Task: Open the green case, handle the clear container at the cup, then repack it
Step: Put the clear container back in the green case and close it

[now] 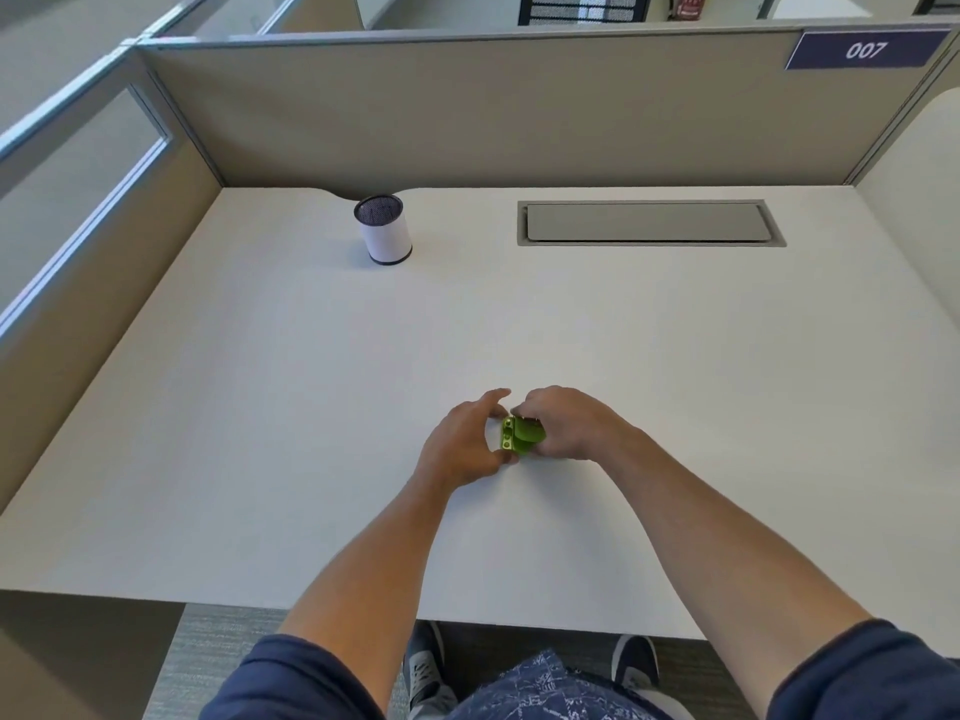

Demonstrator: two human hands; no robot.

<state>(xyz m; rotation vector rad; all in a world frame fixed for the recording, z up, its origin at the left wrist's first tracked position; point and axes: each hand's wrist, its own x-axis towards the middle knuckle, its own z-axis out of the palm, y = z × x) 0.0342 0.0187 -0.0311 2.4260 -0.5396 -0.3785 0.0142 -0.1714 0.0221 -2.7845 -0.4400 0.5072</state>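
A small green case (521, 436) sits on the white desk (311, 407) near the front middle, held between both hands. My left hand (462, 446) grips its left side with thumb and fingers curled around it. My right hand (566, 423) covers its right side and top, fingertips on the lid. The case's hinge or clasp edge faces left; whether the lid is lifted is hard to tell. A white cup (384, 230) with a dark mesh rim stands upright at the far left-middle of the desk. No clear container is visible.
A grey cable hatch (649, 223) is set flush in the desk at the back right. Beige cubicle walls (467, 111) enclose the desk at the back and both sides. The desk's front edge runs just above my knees.
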